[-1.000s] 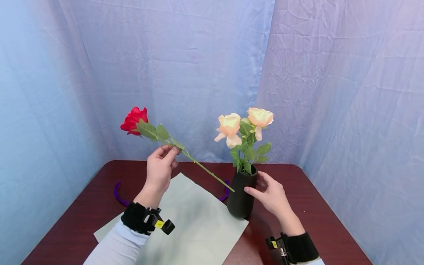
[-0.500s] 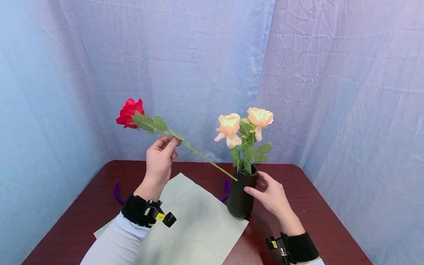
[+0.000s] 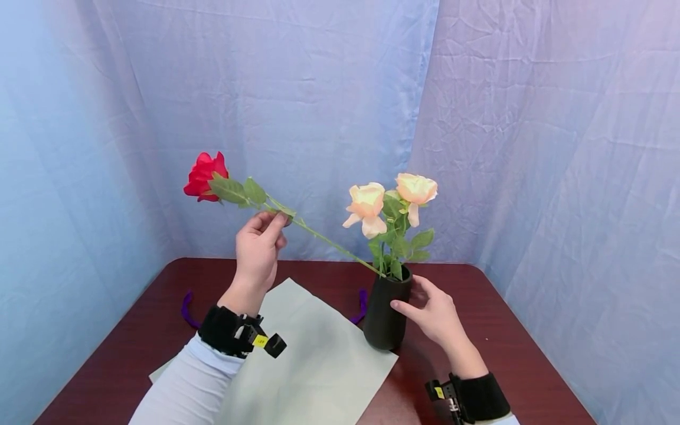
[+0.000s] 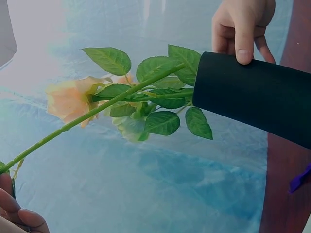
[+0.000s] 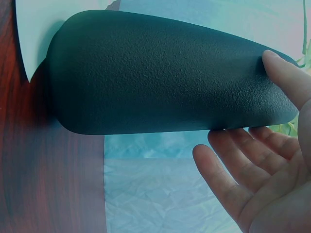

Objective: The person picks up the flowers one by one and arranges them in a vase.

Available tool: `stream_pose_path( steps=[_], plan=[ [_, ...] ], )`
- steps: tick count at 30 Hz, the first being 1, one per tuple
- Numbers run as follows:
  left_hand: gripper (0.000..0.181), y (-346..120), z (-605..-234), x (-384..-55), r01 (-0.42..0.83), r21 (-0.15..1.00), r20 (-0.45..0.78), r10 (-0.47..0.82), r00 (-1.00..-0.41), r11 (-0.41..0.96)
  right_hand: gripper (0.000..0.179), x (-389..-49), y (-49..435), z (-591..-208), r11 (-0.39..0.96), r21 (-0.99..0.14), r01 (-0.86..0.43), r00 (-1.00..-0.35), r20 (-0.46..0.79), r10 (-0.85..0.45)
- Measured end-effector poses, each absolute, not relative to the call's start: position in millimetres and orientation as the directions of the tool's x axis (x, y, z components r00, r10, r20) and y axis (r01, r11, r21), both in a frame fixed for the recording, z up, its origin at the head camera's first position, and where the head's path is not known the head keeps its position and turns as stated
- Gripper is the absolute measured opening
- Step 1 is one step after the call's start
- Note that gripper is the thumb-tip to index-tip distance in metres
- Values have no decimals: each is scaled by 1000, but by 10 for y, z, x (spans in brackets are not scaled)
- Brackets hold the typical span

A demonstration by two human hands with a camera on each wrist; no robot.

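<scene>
In the head view my left hand pinches a red rose by its stem, just below the leaves. The rose slants, bloom at upper left, and the stem's cut end overlaps the mouth of a black vase. Two peach roses with green leaves stand upright in that vase. In the left wrist view the bare stem crosses in front of their leaves, its tip close to the rim. My right hand holds the vase near its top, thumb on the front and fingertips along the right side.
A pale green sheet of paper lies on the dark red-brown table, one corner by the vase's base. Purple ribbon shows past the sheet's left and right edges. Blue-lilac cloth hangs behind and at both sides.
My left hand has risen with the red rose, bringing the stem's end from the vase's front wall up to its mouth. The right hand and vase have stayed put.
</scene>
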State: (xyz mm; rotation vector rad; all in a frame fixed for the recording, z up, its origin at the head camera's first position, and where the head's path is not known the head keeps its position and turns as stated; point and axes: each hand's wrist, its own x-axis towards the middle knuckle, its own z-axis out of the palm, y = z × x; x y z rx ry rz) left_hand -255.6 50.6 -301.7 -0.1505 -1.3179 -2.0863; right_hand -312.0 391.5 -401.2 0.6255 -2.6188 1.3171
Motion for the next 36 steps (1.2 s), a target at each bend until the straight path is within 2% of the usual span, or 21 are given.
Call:
stream_pose_path(
  steps=[14,25,36],
  plan=[
    [10,608,-3006,-2628,595,768,448,-464,-764,-239,79,-3119,3913,-4024,532,-727,-434,-899,316,-302],
    [13,720,-3000,-2672,595,797,509,-420,-752,-100,80,-3120,3917,-4016,535,-726,-432,-900,311,-305],
    [16,858,-2998,-2699,586,810,538,-375,-755,-17,78,-3117,3918,-4018,528,-730,-435,-899,316,-303]
  ],
)
